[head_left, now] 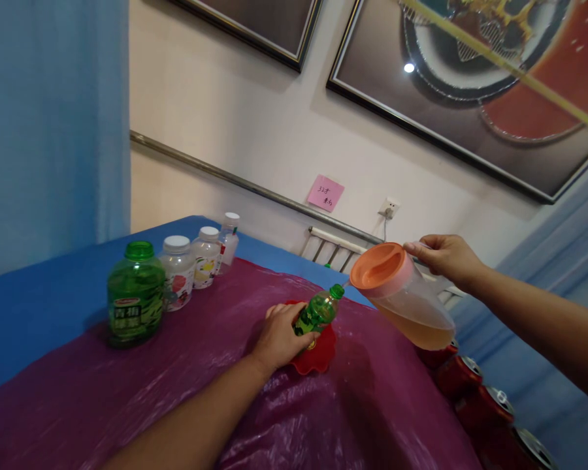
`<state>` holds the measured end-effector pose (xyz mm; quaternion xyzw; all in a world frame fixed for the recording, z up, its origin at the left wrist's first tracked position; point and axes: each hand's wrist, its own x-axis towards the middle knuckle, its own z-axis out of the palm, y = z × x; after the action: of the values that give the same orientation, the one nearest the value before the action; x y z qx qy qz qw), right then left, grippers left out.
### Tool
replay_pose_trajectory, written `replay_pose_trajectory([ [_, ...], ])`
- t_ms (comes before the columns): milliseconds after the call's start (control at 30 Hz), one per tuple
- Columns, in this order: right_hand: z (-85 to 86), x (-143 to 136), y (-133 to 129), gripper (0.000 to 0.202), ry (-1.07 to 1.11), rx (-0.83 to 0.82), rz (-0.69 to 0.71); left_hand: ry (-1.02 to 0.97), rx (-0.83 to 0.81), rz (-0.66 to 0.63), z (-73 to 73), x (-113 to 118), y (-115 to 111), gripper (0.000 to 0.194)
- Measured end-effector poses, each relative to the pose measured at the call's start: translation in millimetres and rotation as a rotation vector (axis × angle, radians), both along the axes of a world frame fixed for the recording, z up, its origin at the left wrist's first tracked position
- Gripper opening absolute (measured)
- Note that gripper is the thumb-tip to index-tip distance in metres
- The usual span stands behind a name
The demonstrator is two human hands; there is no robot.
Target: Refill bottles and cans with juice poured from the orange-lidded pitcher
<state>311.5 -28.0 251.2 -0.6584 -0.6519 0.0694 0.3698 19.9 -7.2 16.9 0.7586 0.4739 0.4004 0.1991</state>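
My left hand is wrapped round a small green plastic bottle, whose open neck points up and to the right. Under the bottle is a red scalloped dish. My right hand grips the handle of a clear pitcher with an orange lid. Tilted left, the pitcher holds pale amber liquid, and its spout is close to the bottle's mouth. A thin streak shows between spout and mouth. How full the bottle is, I cannot tell.
A large green bottle and several clear white-capped bottles stand at the left. Several red cans line the right edge. Purple plastic sheeting covers much of the blue tabletop. A metal rail runs along the wall.
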Motion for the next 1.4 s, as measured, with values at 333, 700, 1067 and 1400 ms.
replay_pose_trajectory([
  [333, 2.5, -1.1, -1.3, 0.068, -0.008, 0.001, -0.004, -0.002, 0.001, 0.003, 0.5, -0.2, -0.4, 0.055],
  [700, 8.4, -8.8, -5.3, 0.065, -0.022, -0.003, -0.033, 0.005, -0.004, 0.005, 0.4, -0.5, -0.3, 0.055],
  [1067, 8.3, -7.4, -6.6, 0.063, -0.002, 0.002, -0.009, -0.004, -0.013, 0.002, -0.9, -0.7, 0.5, 0.055],
  [1400, 8.3, -8.2, -7.0, 0.063, -0.018, 0.022, 0.01, -0.008, -0.008, -0.004, -1.4, -1.4, -0.1, 0.055],
])
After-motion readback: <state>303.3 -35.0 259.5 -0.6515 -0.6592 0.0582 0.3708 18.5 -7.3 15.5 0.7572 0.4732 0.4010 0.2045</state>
